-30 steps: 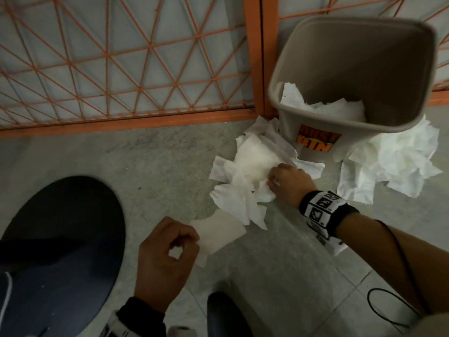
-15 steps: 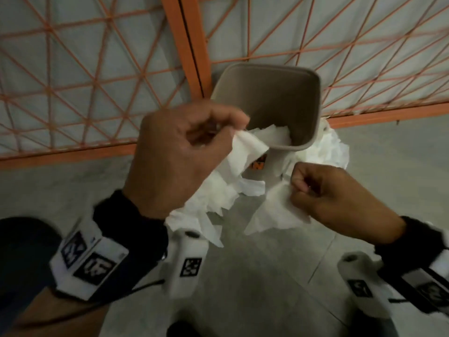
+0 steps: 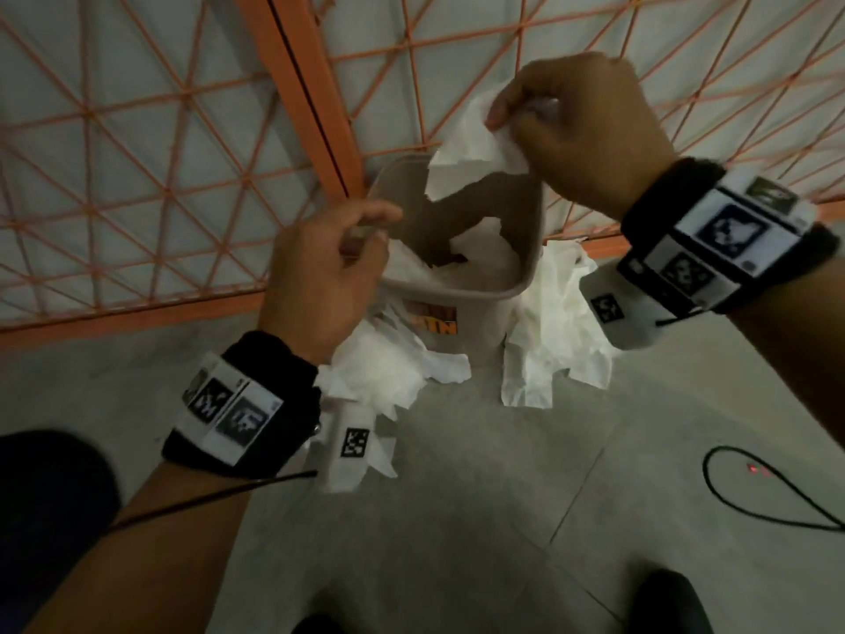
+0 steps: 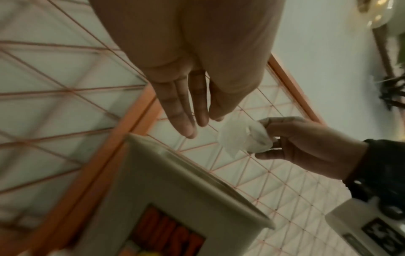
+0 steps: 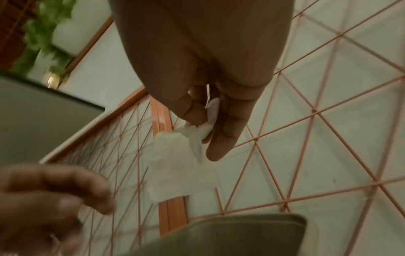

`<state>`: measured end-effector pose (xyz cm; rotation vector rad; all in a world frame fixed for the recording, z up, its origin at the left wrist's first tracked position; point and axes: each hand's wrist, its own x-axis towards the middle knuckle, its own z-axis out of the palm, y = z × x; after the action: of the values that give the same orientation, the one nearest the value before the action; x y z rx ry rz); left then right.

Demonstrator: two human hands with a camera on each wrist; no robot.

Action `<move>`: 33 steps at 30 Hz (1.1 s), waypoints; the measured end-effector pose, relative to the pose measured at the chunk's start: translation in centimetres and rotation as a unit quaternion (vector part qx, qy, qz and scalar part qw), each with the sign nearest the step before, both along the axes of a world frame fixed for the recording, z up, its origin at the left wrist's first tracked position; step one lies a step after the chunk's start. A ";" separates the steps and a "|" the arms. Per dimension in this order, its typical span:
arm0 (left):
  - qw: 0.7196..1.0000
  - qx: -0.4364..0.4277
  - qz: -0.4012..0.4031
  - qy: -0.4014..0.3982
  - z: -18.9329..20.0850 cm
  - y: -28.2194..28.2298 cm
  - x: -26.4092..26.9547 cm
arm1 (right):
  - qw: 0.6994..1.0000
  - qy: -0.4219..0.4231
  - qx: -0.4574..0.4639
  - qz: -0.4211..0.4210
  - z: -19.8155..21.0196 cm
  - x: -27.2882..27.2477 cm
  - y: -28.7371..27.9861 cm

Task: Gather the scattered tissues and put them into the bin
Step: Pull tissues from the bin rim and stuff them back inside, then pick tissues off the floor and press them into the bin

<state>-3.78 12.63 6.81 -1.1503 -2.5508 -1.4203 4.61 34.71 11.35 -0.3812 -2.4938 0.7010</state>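
- Both forearms bare; the left wrist band [image 3: 237, 407] and the right wrist band [image 3: 727, 240] are black, carrying white plates with black square markers.
- A thin dark cable [image 3: 205, 498] trails from the left band.
- White camera pods [image 3: 350, 443] hang beneath, apparently plastic.

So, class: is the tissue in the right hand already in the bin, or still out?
Still out. The right hand pinches the tissue above the bin, its lower edge hanging over the opening.

Dim, warm indoor light throughout. The head view is grainy, bent at its edges, with soft shadow on the near floor [image 3: 411, 542]. Both wrist views are motion-blurred; a lamp [image 4: 372, 13] glares far right.
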 end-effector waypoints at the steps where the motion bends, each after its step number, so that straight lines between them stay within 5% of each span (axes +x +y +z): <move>1: 1.000 0.010 0.023 -0.007 -0.8 -1.4 0.1 | 0.999 -0.032 0.032 0.005 -0.5 -0.7 0.0; 4: 0.996 -0.058 0.059 -0.029 -5.2 -5.8 0.2 | 0.984 -0.148 0.093 0.038 -2.0 -1.1 -0.6; 7: 0.972 -0.218 0.056 -0.069 -10.7 -9.7 0.2 | 0.967 -0.207 0.137 0.054 -2.6 -0.3 -1.8; 10: 0.935 -0.336 0.062 -0.097 -14.2 -11.7 0.6 | 0.971 -0.176 0.152 0.047 -2.8 0.3 -3.8; 15: 0.889 -0.390 0.154 -0.184 -18.1 -12.7 1.2 | 0.988 -0.052 0.079 0.122 -3.0 1.7 -8.4; 19: 0.869 -0.434 0.152 -0.182 -20.8 -12.9 1.7 | 0.972 -0.100 -0.046 0.209 -8.8 2.2 -13.0; 23: 0.888 -0.414 0.143 -0.139 -21.7 -13.9 2.3 | 0.927 -0.288 -0.127 0.204 -18.8 1.5 -16.6; 26: 0.924 -0.314 0.137 -0.170 -21.5 -15.2 2.8 | 0.874 -0.414 -0.176 0.184 -24.3 1.1 -18.5; 30: 0.948 -0.179 0.128 -0.229 -20.3 -16.6 3.8 | 0.844 -0.437 -0.261 0.165 -26.9 0.0 -19.5; 33: 0.950 -0.140 0.128 -0.249 -19.5 -17.5 4.1 | 0.866 -0.406 -0.238 0.167 -26.1 -0.9 -19.2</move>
<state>0.34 -4.86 -12.70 -0.4740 -3.1787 -1.4667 3.71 15.49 -14.76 -0.4998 -3.1918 1.5847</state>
